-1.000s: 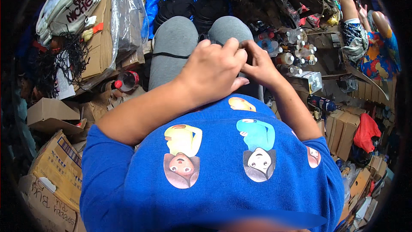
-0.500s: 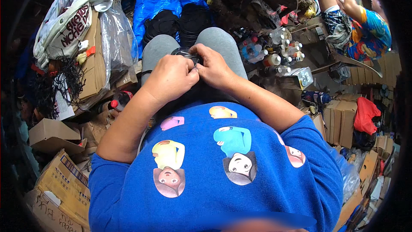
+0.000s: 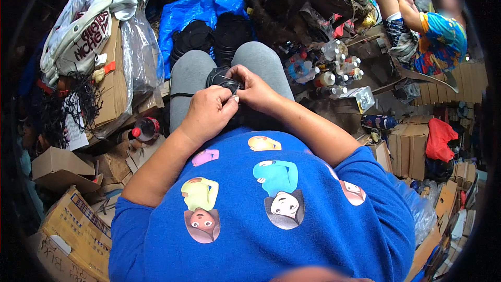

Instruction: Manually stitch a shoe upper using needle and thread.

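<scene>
Between my knees, over my lap, both hands work close together on a black strappy thing with a shiny, curved surface; its kind is unclear. My right hand is closed round its right side, thumb and fingers gripping it. My left hand is closed in a pinch at its near edge, fingertips almost touching the right hand; what it pinches is too small to make out. A thin black strip crosses my left thigh. Beyond my knees, stacks of similar black pieces rest on a blue plastic sheet.
At left, a white printed cloth bag lies over cardboard, above tangled black strips. A red-capped bottle and boxes are nearby. Several plastic bottles stand at right. Another person sits at far right.
My left hand has drawn slightly down and back, so more of the black thing shows. The view has shifted a little. The other person leans differently, hands still raised.
</scene>
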Tool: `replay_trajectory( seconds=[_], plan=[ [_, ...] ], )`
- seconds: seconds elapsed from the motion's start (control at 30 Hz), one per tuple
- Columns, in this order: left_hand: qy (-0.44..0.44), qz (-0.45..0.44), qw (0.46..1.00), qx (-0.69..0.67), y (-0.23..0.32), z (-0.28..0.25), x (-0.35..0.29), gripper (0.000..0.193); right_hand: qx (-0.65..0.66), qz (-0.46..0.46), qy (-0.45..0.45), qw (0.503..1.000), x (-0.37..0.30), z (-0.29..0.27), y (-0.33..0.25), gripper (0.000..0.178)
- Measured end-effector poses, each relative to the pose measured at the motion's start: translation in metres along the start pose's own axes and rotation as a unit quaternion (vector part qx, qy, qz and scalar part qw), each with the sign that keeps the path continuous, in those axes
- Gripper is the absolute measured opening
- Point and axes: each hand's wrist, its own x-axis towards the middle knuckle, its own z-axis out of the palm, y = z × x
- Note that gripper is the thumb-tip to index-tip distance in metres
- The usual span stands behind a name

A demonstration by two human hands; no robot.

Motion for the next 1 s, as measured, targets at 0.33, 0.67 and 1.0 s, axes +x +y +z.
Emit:
replay_trajectory(
  seconds=[0.33, 0.67, 1.0],
  plan=[
    [0.033, 0.013, 0.999, 0.034, 0.003, 0.008, -0.004, 0.021, -0.052, 0.02, 0.075, 0.996, -0.001, 0.011, 0.001, 0.035],
    [-0.006, 0.036, 0.999, 0.015, 0.006, 0.003, -0.01, 0.026, -0.333, -0.066, -0.027, 0.94, -0.038, -0.03, -0.068, 0.042],
    [0.042, -0.033, 0.997, -0.058, 0.02, -0.065, 0.006, 0.044, -0.357, -0.083, 0.075, 0.927, -0.017, -0.168, -0.177, 0.027]
  ],
)
